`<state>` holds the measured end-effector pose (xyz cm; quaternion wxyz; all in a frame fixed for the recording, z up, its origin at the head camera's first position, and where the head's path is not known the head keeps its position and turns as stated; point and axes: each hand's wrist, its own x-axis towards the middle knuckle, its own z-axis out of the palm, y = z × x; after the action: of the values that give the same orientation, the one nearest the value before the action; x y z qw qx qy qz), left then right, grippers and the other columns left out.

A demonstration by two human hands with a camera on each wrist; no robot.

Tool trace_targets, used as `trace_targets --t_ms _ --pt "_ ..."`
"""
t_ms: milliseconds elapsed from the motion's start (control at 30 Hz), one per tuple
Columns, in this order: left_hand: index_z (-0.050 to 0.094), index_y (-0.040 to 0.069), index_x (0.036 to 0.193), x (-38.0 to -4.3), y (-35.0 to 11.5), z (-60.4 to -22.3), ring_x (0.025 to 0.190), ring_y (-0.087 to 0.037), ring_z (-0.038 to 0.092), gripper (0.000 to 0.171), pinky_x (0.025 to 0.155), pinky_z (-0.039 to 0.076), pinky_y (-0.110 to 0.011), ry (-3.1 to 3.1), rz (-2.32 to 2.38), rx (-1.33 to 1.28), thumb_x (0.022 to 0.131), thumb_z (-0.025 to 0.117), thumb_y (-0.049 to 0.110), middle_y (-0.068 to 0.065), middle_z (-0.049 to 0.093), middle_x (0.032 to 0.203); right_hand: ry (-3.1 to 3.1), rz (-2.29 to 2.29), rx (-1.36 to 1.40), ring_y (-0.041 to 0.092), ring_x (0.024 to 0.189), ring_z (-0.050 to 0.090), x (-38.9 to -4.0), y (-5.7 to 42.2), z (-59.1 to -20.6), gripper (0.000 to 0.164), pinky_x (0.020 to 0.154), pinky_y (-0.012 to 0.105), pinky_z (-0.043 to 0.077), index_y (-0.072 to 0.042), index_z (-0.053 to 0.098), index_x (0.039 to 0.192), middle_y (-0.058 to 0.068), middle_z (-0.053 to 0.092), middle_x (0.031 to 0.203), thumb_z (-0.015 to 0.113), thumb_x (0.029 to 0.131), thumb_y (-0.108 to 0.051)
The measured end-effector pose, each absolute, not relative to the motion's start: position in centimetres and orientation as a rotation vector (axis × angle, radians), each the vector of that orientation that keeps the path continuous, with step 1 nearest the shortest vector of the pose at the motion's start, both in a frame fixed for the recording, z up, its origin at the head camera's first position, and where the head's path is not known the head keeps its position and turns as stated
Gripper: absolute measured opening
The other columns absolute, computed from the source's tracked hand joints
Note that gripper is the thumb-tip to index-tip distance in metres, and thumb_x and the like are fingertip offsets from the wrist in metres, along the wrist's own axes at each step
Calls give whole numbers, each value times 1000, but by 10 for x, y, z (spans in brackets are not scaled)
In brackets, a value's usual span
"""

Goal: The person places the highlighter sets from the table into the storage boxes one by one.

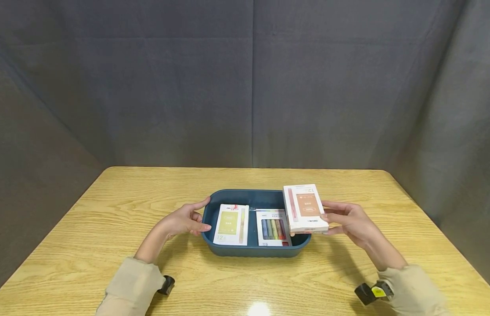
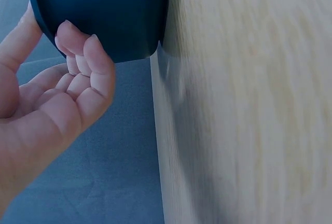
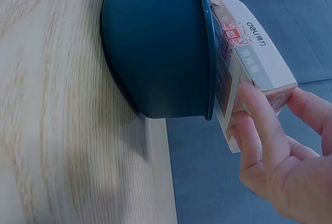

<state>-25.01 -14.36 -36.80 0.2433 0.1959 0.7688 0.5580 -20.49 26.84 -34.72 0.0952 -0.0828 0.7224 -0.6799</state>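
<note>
A dark blue plastic bin (image 1: 253, 251) sits on the table, with my left hand (image 1: 186, 219) gripping its left end at the rim. In the left wrist view, curled fingertips (image 2: 72, 37) touch the bin's outer wall. My right hand (image 1: 347, 221) holds a white and orange highlighter box (image 1: 306, 208) by its right side, tilted over the bin's right end. The right wrist view shows this box (image 3: 259, 47) above the rim. Inside the bin lie a white and yellow-green box (image 1: 231, 224) at left and a windowed box of coloured sticks (image 1: 273, 228), partly hidden, in the middle.
The light wood table (image 1: 110, 210) extends around the bin on all sides. Dark grey curtains (image 1: 170, 96) hang behind it and at both sides. A black strap device (image 1: 365, 293) is at the right wrist, another (image 1: 166, 285) at the left.
</note>
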Motion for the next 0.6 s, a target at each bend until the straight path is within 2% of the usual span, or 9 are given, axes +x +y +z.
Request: trace_targets --t_ms 600 --pt "9 0 142 -251 -143 -369 50 -15 42 86 57 42 -29 2097 1530 537 79 67 5 -2 41 60 2177 -1973 -250 19 77 61 -210 243 -347 55 63 36 51 19 29 129 17 55 102 56 86 -1"
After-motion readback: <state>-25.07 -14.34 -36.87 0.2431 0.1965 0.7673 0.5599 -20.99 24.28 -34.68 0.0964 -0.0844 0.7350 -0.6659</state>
